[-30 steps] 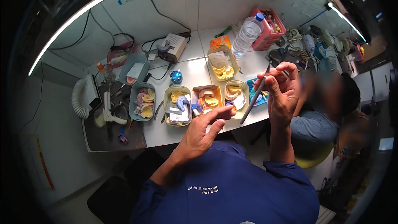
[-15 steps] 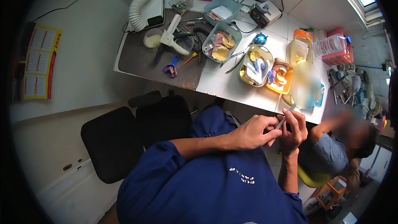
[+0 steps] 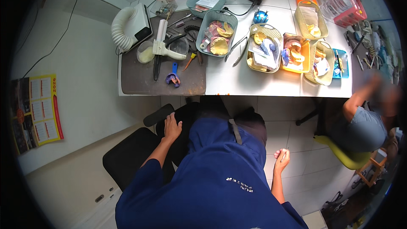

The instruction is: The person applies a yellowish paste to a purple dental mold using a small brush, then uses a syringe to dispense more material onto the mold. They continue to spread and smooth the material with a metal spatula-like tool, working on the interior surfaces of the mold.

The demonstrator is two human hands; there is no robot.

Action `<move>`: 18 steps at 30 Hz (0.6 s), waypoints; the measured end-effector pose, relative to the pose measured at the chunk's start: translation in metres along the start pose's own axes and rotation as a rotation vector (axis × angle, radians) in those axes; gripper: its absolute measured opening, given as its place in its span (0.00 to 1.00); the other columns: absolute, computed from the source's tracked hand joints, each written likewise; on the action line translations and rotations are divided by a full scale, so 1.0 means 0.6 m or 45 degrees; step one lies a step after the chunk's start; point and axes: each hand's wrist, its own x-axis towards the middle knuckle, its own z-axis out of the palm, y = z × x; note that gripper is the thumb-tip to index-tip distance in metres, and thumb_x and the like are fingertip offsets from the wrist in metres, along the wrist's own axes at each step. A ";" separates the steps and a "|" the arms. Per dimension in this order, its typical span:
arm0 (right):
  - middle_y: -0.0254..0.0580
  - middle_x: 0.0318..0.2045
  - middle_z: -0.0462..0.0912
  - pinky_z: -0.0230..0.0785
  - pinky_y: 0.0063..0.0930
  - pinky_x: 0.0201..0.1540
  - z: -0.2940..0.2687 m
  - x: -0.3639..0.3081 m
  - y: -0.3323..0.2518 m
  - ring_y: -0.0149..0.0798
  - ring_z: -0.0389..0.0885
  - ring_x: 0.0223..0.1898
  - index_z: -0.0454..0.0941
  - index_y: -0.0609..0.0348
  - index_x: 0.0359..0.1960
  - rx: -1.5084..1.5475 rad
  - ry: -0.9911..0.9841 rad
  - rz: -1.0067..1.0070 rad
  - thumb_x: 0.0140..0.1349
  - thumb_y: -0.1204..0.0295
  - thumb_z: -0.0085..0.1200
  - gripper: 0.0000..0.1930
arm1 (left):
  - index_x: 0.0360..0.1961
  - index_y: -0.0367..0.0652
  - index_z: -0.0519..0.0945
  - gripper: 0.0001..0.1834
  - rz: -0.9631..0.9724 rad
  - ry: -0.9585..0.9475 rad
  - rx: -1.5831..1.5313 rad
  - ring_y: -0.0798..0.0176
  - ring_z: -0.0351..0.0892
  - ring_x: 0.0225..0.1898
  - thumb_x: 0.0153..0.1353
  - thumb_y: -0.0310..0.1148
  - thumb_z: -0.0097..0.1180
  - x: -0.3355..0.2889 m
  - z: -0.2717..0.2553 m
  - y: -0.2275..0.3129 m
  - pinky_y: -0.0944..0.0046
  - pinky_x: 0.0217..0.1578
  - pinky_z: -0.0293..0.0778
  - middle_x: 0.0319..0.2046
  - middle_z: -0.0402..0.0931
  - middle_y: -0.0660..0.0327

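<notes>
My left hand [image 3: 171, 128] rests open on the black chair [image 3: 131, 153] beside me, its fingers stretched out near the armrest [image 3: 157, 115]. Down at my right side, over the tiled floor [image 3: 271, 127], my right hand [image 3: 281, 159] is closed. A thin tip [image 3: 288, 149] pokes out by its fingers, apparently the slim grey stick-like tool; the rest is hidden. On the table's brown mat [image 3: 140, 82] lie a white glue gun [image 3: 163, 46], a blue-handled impression tray [image 3: 173, 76] and an orange-handled tool [image 3: 189, 61].
Baskets of dental casts, one yellow-green [image 3: 265, 68] and one grey-blue [image 3: 216, 15], stand on the white table [image 3: 229, 85]. An orange tray [image 3: 294, 65] holds more casts. A flexible white hose unit [image 3: 121, 29] is at left. At right sits another person [image 3: 360, 123].
My hands have come apart: the left went down to the chair, the right dropped to my side. The view has swung, showing the table more squarely.
</notes>
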 end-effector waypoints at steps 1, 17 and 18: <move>0.43 0.24 0.81 0.75 0.22 0.26 0.010 -0.024 0.072 0.33 0.83 0.23 0.72 0.62 0.28 -0.093 -0.023 0.040 0.76 0.64 0.42 0.18 | 0.67 0.38 0.59 0.38 -0.019 0.041 0.168 0.36 0.67 0.60 0.59 0.33 0.63 0.016 0.006 -0.030 0.45 0.60 0.65 0.57 0.67 0.39; 0.46 0.16 0.75 0.66 0.36 0.19 0.301 -0.421 0.189 0.44 0.75 0.17 0.70 0.61 0.22 -0.613 -0.046 0.662 0.72 0.59 0.48 0.22 | 0.68 0.24 0.55 0.43 0.204 -0.520 0.747 0.39 0.80 0.46 0.55 0.37 0.57 0.165 -0.004 -0.250 0.50 0.49 0.77 0.54 0.71 0.36; 0.46 0.16 0.75 0.66 0.37 0.19 0.299 -0.422 0.188 0.45 0.74 0.16 0.70 0.61 0.22 -0.646 -0.054 0.625 0.71 0.59 0.48 0.22 | 0.67 0.23 0.56 0.43 0.230 -0.509 0.731 0.39 0.81 0.45 0.55 0.37 0.56 0.167 0.002 -0.259 0.50 0.49 0.78 0.54 0.71 0.36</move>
